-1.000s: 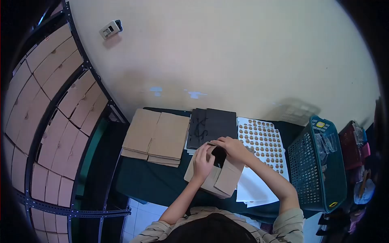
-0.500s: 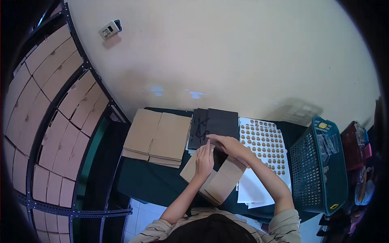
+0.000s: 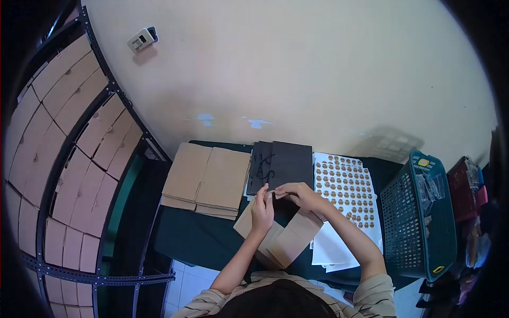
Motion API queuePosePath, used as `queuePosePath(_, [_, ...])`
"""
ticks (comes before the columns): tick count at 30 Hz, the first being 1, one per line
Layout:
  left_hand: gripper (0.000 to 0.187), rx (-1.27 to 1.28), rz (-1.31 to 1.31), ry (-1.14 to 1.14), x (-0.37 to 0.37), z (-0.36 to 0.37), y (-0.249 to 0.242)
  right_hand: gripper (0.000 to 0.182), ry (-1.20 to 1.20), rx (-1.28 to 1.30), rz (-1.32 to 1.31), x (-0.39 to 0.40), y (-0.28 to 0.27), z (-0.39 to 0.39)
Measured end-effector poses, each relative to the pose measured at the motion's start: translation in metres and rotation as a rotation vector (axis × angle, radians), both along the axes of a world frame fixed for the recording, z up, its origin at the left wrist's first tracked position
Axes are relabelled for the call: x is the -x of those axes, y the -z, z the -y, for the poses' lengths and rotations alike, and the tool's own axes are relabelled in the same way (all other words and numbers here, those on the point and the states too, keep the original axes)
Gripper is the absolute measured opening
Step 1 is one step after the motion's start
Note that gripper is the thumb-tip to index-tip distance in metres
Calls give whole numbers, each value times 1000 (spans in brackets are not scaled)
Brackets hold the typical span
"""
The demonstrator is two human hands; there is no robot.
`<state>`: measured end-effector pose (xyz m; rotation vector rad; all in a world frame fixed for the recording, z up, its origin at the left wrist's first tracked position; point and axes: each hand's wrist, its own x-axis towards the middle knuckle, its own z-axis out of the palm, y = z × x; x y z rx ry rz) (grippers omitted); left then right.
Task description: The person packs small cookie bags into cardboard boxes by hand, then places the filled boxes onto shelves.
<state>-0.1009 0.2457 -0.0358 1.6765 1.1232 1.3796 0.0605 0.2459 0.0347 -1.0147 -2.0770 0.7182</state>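
A partly folded brown cardboard box (image 3: pixel 291 241) sits at the table's front with its flaps up and a dark opening. My left hand (image 3: pixel 261 212) is at the box's far left corner, fingers and thumb closed on the edge there. Across the far side, my right hand (image 3: pixel 299 195) has its fingers curled over the same upper edge, close to the left fingertips. What lies under the fingers is partly hidden. Just beyond both hands lies a stack of black paper bags (image 3: pixel 291 161) with black cord handles.
Flat cardboard boxes (image 3: pixel 207 175) are stacked on the left of the dark green tablecloth (image 3: pixel 175 230). Sheets of round brown stickers (image 3: pixel 347 185) lie at right, beside a green plastic basket (image 3: pixel 405 228). A metal shelf (image 3: pixel 69 140) full of boxes stands at far left.
My left hand has shifted slightly left and down and turned, its thumb now apparent at the edge. The right fingers have moved from pointing left to curling over the box's edge.
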Motion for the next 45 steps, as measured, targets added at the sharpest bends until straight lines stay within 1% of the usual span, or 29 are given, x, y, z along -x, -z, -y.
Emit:
queuePosePath(1, [30,-2,0,1,0,0,-1,33,1,-2,0,2,-3,3])
queuePosePath(3, [25,-34,-49,2,-1,0,-2,35,79,27,162,9,-10,13])
queuePosePath(4, [25,-34,-48,6,-2,-1,-2,35,111,16,204,14,2,15])
queuePosePath(7, [21,-8,23,14,-1,-4,0,31,21,3,341,25,0,32])
queuePosePath(8, [22,-30,4,-2,-1,-7,1,33,1,141,477,30,-1,36])
queuePosePath(9, [23,-51,-16,-16,0,-9,2,33,3,144,474,31,9,43])
queuePosePath(11, [21,-75,-1,-20,0,-12,3,35,112,3,552,31,32,50])
queuePosePath(12, [21,-146,-82,-19,1,-11,0,39,119,112,543,31,32,51])
queuePosePath(13, [20,-214,-168,-16,3,-8,-2,39,121,116,541,30,40,52])
queuePosePath(15, [24,-164,-151,35,2,0,-2,43,151,54,628,28,59,54])
queuePosePath(17, [25,-269,-209,54,0,0,0,46,168,28,641,26,66,55])
queuePosePath(22, [27,-268,-293,101,3,6,9,53,219,-41,687,37,75,54])
queuePosePath(24, [30,-254,-339,136,6,7,9,56,202,-24,794,44,72,54])
queuePosePath(25, [30,-260,-342,135,6,5,6,56,204,-31,791,44,73,52])
queuePosePath(27, [34,-124,-370,228,6,6,1,55,214,-55,668,45,76,52])
queuePosePath(28, [38,-147,-365,281,5,3,7,46,223,8,592,42,68,55])
queuePosePath(29, [39,-160,-413,328,4,4,9,46,223,8,590,36,72,57])
queuePosePath(31, [40,-235,-465,354,1,1,10,34,223,-24,149,22,68,61])
queuePosePath(32, [40,-235,-462,351,1,-2,12,27,277,71,-23,18,68,70])
queuePosePath(33, [39,-203,-474,404,4,-7,18,27,275,72,-21,11,72,76])
queuePosePath(34, [39,-167,-487,457,8,-9,17,29,411,129,-35,1,77,84])
queuePosePath(35, [39,-162,-486,458,13,-11,17,31,549,188,-48,-8,82,91])
queuePosePath(37, [38,147,-405,580,23,-19,0,40,772,4,40,-15,62,111])
queuePosePath(38, [41,103,-368,553,30,-30,5,57,816,30,153,-25,73,123])
queuePosePath(39, [41,104,-367,560,36,-35,7,57,822,33,154,-28,84,132])
queuePosePath(41, [46,-24,-540,406,49,-44,10,71,886,328,-320,-26,101,149])
queuePosePath(42, [53,250,-425,568,53,-52,29,78,841,457,-358,-22,105,156])
queuePosePath(43, [53,251,-428,572,51,-52,37,78,846,459,-361,-13,100,156])
queuePosePath(45, [59,539,-201,751,46,-52,46,76,798,738,-901,10,89,155])
